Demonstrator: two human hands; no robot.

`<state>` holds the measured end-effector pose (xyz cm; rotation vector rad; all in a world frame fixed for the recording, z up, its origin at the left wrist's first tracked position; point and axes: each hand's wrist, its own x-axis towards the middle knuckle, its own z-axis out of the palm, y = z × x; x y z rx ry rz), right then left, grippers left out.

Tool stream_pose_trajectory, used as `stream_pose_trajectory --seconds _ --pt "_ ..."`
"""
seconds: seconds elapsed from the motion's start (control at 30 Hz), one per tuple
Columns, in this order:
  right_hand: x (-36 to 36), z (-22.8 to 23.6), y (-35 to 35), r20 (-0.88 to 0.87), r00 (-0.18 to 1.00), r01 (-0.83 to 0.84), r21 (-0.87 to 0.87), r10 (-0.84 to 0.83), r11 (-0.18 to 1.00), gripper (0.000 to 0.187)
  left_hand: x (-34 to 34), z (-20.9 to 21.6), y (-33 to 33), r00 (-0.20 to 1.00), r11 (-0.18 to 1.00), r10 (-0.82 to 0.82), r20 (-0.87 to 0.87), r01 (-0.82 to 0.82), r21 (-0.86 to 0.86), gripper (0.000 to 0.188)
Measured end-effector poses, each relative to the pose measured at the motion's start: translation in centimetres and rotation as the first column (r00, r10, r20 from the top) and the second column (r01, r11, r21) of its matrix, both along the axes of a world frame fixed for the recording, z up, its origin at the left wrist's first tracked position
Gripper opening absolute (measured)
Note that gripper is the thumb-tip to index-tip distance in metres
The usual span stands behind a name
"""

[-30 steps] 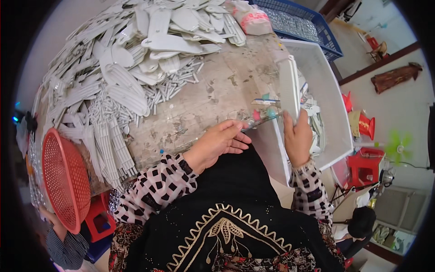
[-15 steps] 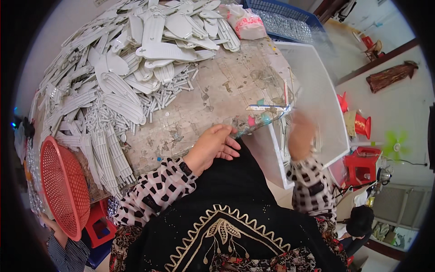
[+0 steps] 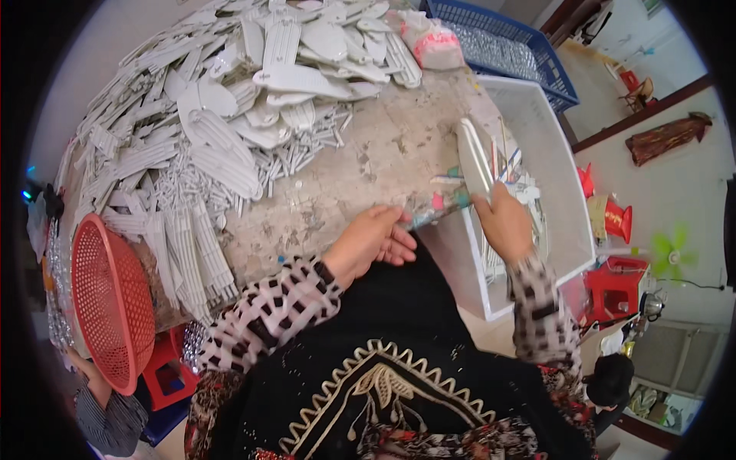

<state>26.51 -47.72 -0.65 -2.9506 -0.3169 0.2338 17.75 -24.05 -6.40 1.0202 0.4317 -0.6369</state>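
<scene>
My right hand (image 3: 504,222) is closed on the lower end of a long white plastic piece (image 3: 474,157) with a rounded tip. It holds the piece upright over the edge of a white box (image 3: 584,257) that has thin white plastic parts (image 3: 537,211) in it. Over the near table edge, my left hand (image 3: 374,244) is loosely curled, its fingers slightly apart and nothing visible in them. A large heap of flat white plastic pieces (image 3: 299,80) covers the table's left and far side. Small white pegs (image 3: 295,157) lie along the heap's near edge.
A worn wooden table (image 3: 345,180) spreads before me. At its left edge leans a red perforated basket (image 3: 115,307). A pink-and-white bag (image 3: 435,47) and a blue crate (image 3: 563,84) stand at the far right. Another person (image 3: 111,414) is at lower left, and one more (image 3: 611,381) at lower right.
My right hand has come up from inside the white box and now holds the long white piece. The left hand has stayed by the table edge.
</scene>
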Motion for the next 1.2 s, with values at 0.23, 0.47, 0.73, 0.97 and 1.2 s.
stream_pose_trajectory --seconds 0.23,0.47,0.73,0.97,1.2 --pt "-1.0 0.4 -8.9 0.256 0.892 0.244 0.422 -0.373 0.873 0.04 0.7 -0.5 0.0 0.999 1.0 0.004 0.053 -0.005 0.012 0.035" --pt "2.1 0.7 -2.6 0.448 0.893 -0.095 0.268 -0.037 0.959 0.044 -1.3 0.7 0.1 0.992 0.997 -0.024 0.127 0.014 0.082 0.03" --pt "12.4 2.9 20.4 0.669 0.737 -0.492 0.432 0.098 0.756 0.035 -4.0 2.9 3.4 0.945 0.959 0.153 0.289 -0.212 0.187 0.026" --pt "14.4 1.6 24.2 0.162 0.98 -0.194 0.912 0.116 0.362 0.035 -6.5 3.4 6.9 0.852 0.868 0.329 0.406 -0.443 0.225 0.022" --pt "0.6 5.0 17.2 0.371 0.925 -0.38 0.895 0.085 0.232 0.022 -10.6 7.0 9.5 0.462 0.096 -0.26 0.848 -0.862 0.498 0.042"
